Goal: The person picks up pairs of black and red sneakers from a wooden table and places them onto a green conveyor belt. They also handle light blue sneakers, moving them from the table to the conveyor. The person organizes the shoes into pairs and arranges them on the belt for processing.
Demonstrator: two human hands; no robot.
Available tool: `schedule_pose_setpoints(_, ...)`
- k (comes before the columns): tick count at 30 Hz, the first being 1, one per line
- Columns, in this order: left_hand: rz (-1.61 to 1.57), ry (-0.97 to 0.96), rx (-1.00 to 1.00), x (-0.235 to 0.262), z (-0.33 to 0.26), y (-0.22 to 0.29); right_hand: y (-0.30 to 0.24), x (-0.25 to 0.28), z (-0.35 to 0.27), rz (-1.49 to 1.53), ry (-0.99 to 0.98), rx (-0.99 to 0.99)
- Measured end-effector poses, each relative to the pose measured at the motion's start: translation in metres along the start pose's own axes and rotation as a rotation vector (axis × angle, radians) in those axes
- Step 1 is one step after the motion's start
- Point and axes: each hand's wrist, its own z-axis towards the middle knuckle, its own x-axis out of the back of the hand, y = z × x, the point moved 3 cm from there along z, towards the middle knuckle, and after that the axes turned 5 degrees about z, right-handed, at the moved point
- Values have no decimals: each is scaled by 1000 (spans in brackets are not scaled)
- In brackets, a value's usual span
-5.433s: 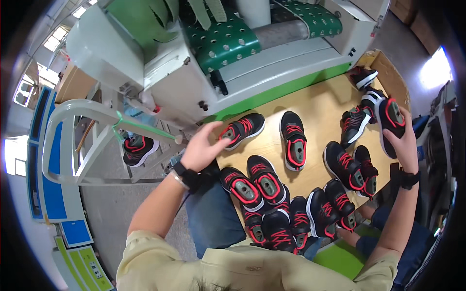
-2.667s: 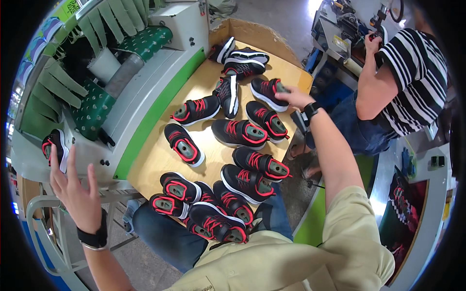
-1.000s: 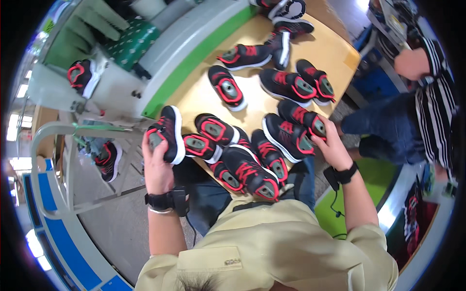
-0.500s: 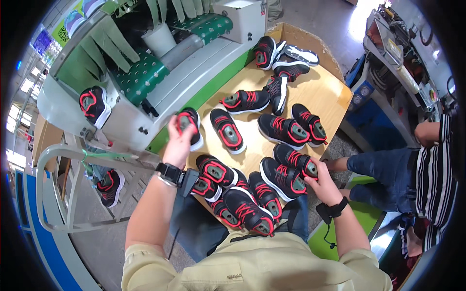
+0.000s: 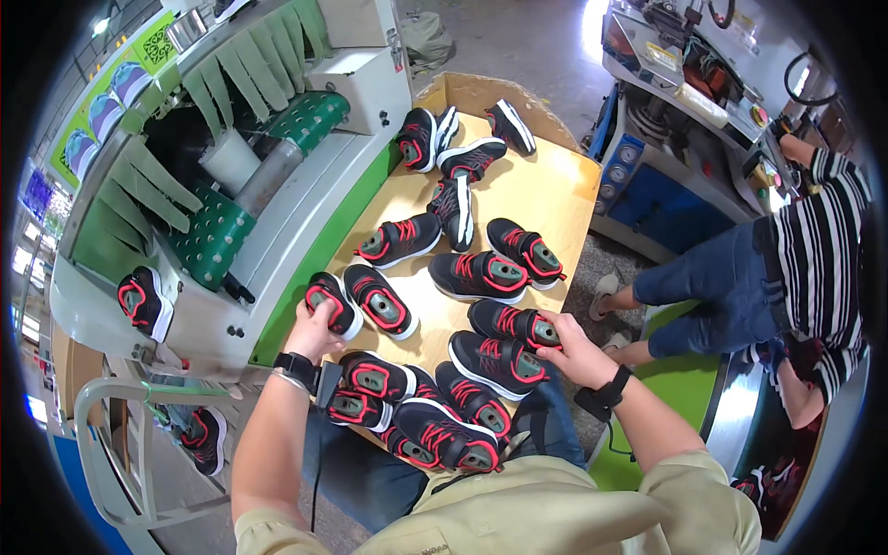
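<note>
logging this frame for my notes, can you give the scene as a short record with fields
setting: wooden table beside a green and white machine
left hand: grips a black and red shoe at the table's edge
right hand: rests on another black and red shoe
table load: many black and red shoes, loosely spread
nearby: a person in a striped shirt, seated right

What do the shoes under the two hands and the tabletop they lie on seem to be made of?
The black sneaker with red laces under the left hand and the one under the right hand look like matte knit or synthetic fabric, with a grey insert in the opening. The tan flat tabletop looks like bare plywood or board: even, dull, unpainted.
</note>
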Motion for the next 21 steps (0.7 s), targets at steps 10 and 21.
schedule_pose_setpoints(10, 122, -49, -337, 23, -50, 10, -9, 2, -3, -95, 153, 141)
schedule_pose_setpoints(21, 206, 462, -552, -79, -177, -30, 31, -8, 4, -50, 113, -49)
